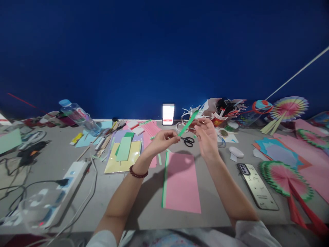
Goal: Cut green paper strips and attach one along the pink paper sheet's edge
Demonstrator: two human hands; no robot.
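Note:
Both hands are raised above the grey table. My left hand pinches the lower end of a narrow green paper strip. My right hand pinches the strip's upper part, fingers curled. The strip slants up to the right between them. Under the hands lies a pink paper sheet with a green strip along its left edge. Black scissors lie just beyond the hands. A dark bead bracelet is on my left wrist.
A phone lies face down at right, next to a pink and green paper fan. A power strip with cables sits at left, a water bottle behind it. Coloured paper, a cup of scraps and more fans line the back.

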